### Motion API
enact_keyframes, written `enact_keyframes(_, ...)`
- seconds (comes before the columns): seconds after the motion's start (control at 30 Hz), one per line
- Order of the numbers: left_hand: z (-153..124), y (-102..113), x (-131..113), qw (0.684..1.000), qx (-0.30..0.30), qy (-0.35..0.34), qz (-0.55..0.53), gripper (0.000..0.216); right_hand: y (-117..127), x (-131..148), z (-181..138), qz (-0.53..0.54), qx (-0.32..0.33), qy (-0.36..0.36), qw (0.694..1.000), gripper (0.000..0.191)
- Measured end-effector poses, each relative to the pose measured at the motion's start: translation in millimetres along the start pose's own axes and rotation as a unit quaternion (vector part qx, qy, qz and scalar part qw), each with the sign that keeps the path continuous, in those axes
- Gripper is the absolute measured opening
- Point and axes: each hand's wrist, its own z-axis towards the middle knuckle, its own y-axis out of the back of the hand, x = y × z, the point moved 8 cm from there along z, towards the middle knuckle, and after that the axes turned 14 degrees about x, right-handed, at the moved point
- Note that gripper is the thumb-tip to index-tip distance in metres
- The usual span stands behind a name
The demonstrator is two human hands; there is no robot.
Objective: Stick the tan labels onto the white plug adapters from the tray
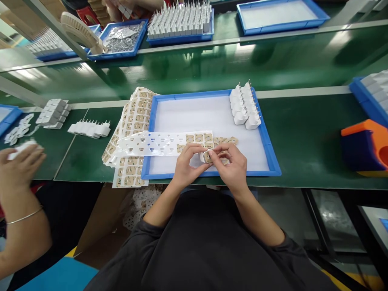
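Over the front of a blue-rimmed tray, my left hand is closed round a small white plug adapter. A tan sticker covers the adapter's near face. My right hand pinches at that sticker's right edge, thumb and fingers on the adapter. Just behind my hands lies a clear backing strip with tan stickers at its right end. More tan stickers show to the right of the strip, partly hidden by my right hand. Two rows of white plug adapters stand at the tray's back right corner.
Sticker sheets are piled at the tray's left, under the strip. Further left are white plugs and a co-worker's hand holding a white part. An orange and blue holder stands right. Loaded trays line the raised shelf.
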Motion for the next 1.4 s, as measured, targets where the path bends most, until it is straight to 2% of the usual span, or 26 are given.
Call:
enact_keyframes(0.07,-1.9,0.5,3.7,1.000,-0.011,0.003,-0.012,0.037,1.0,2.9,0.2,-0.052,-0.010,0.018,0.998,0.009)
enact_keyframes(0.13,-3.9,0.9,7.6,0.999,-0.023,0.007,-0.028,0.038,-1.0,-3.7,2.1,-0.047,0.002,0.003,0.999,0.016)
enact_keyframes(0.27,-6.3,1.0,12.6,0.997,-0.039,0.012,-0.067,0.038,-21.9,-28.6,4.5,0.124,0.110,-0.066,0.984,0.025)
enact_keyframes(0.37,-6.7,1.1,14.6,0.994,-0.044,0.015,-0.095,0.031,-28.9,-34.7,3.1,0.195,0.133,-0.083,0.968,0.037)
enact_keyframes(0.5,-6.4,0.9,14.9,0.994,-0.042,0.007,-0.096,0.036,-30.7,-36.4,3.7,0.274,0.143,-0.086,0.947,0.027)
enact_keyframes(0.6,-6.5,1.8,8.9,0.998,-0.050,-0.017,-0.046,0.042,-31.1,-41.5,3.8,0.311,0.133,-0.102,0.935,0.021)
enact_keyframes(0.77,-7.5,-0.1,-16.2,0.989,-0.062,-0.097,0.096,0.036,-32.5,-44.7,2.3,0.295,0.089,-0.101,0.946,0.014)
enact_keyframes(0.97,-8.9,-4.0,-24.8,0.975,-0.061,-0.123,0.174,0.033,-34.2,-40.6,3.4,0.315,0.062,-0.112,0.940,0.008)
enact_keyframes(1.1,-9.9,-3.8,-22.6,0.977,-0.057,-0.119,0.166,0.035,-34.1,-40.5,3.8,0.345,0.060,-0.126,0.928,0.009)
enact_keyframes(1.2,-9.8,-0.7,-18.5,0.985,-0.061,-0.103,0.128,0.038,-34.5,-40.5,3.4,0.350,0.089,-0.129,0.924,0.016)
enact_keyframes(1.3,-8.6,1.4,-14.9,0.990,-0.065,-0.086,0.090,0.038,-30.6,-37.9,4.1,0.313,0.129,-0.115,0.934,0.020)
enact_keyframes(1.4,-7.1,0.3,-14.5,0.993,-0.057,-0.080,0.068,0.038,-19.1,-32.4,7.2,0.238,0.137,-0.086,0.958,0.018)
